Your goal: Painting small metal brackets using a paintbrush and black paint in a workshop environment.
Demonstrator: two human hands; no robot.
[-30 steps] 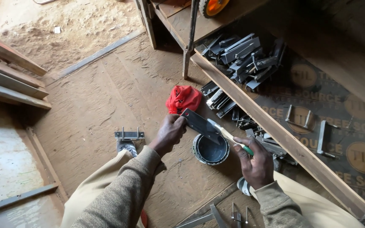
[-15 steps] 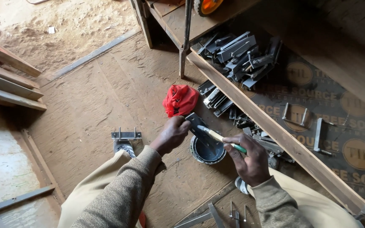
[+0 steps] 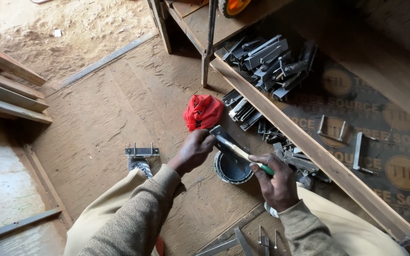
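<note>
Item 1: my left hand, clenched on the near end of a dark metal bracket, holding it over the paint tin.

Item 2: my right hand, closed around a green-handled brush; its tip lies against the bracket.

Change noted: a second ago the bracket sat a little higher and further from the tin; now it is lower, right above the rim, with the brush laid across it. I read that as a coating stroke under way, drips falling back into the tin.

Item 3: red rag on the floor, just beyond the left hand.

Item 4: heap of grey metal pieces behind the wooden plank.

Item 5: small clamp-like fitting near my knee.
</note>
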